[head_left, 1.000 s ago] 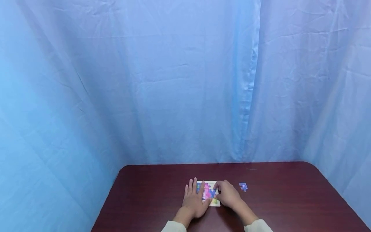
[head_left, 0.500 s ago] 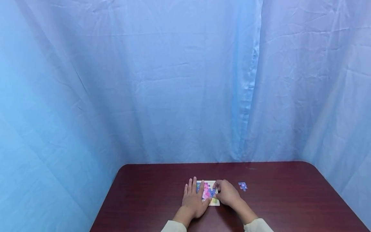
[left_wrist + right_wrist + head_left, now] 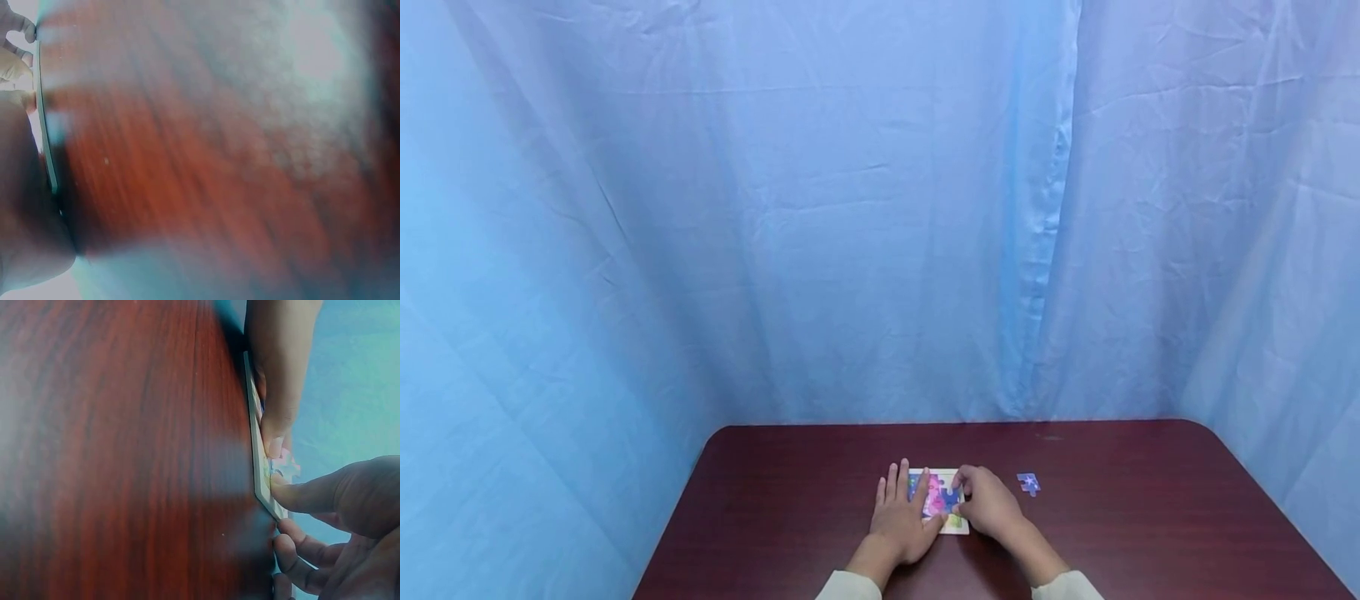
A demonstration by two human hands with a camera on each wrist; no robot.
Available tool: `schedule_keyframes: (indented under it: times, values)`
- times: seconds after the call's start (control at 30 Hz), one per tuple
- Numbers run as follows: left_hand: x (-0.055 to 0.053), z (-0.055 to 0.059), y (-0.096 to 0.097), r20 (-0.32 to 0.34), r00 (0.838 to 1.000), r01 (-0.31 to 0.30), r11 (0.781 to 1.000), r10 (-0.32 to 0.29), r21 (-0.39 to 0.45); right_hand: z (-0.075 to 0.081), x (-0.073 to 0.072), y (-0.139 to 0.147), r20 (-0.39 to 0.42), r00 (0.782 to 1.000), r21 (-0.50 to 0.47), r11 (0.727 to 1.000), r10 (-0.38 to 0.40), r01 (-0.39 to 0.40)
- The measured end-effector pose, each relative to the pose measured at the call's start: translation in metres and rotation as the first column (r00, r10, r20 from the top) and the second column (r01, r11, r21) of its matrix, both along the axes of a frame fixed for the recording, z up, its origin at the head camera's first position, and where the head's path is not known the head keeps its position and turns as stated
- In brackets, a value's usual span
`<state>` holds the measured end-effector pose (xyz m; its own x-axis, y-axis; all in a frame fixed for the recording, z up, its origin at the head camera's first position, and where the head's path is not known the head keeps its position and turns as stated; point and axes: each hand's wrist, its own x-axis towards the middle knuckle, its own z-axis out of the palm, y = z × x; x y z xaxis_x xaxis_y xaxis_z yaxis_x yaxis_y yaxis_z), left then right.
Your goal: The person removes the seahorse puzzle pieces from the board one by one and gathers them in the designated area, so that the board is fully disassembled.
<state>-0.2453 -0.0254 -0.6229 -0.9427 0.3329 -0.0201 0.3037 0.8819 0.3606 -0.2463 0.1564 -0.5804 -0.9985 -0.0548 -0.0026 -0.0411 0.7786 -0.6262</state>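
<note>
A small jigsaw puzzle tray (image 3: pixel 953 474) with a pale frame lies near the front of the table, holding pink, blue and yellow pieces. Across its left part rests my left hand (image 3: pixel 898 527), fingers straight and spread, thumb near the lower edge; it hides that side. At the tray's right side my right hand (image 3: pixel 992 505) pinches a blue puzzle piece (image 3: pixel 951 500) between thumb and fingers, partly covering it. In the right wrist view, the right thumb (image 3: pixel 306 494) presses onto the tray beside the left thumb (image 3: pixel 278 425), while the other fingers curl by the tray's edge.
To the right of the tray lies a loose blue puzzle piece (image 3: pixel 1028 483) with a pale star. The dark red wooden table (image 3: pixel 775 508) has rounded far corners. Blue curtains (image 3: pixel 880 250) hang behind it and on both sides.
Both hands keep nearly the same place on the tray. Only slight shifts of the head view show, and the loose piece stays where it lies.
</note>
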Motion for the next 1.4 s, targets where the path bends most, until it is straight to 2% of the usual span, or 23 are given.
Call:
schedule_keyframes:
  times: [0.27, 0.5, 0.77, 1.13, 1.4]
  values:
    - [-0.003, -0.002, 0.000, 0.019, 1.000, -0.004, 1.000, 0.004, 0.009, -0.003, 0.006, -0.001, -0.021, 0.999, 0.003, 0.999, -0.040, 0.040]
    - [-0.002, -0.001, 0.000, 0.023, 1.000, -0.004, 1.000, 0.003, 0.025, 0.000, 0.009, 0.002, -0.076, 0.997, -0.075, 0.997, -0.031, 0.026]
    - [0.001, 0.001, 0.000, 0.007, 1.000, -0.002, 0.999, 0.002, 0.034, -0.006, 0.008, 0.006, -0.044, 0.998, -0.217, 0.975, -0.049, 0.038]
    - [0.005, 0.005, -0.002, -0.006, 1.000, 0.000, 0.998, 0.000, 0.058, -0.002, 0.013, 0.024, 0.030, 0.997, -0.360, 0.930, -0.070, 0.077]
    - [0.007, 0.010, -0.001, 0.009, 1.000, -0.010, 0.997, 0.009, 0.071, 0.008, 0.021, 0.045, 0.060, 0.994, -0.358, 0.928, -0.088, 0.104]
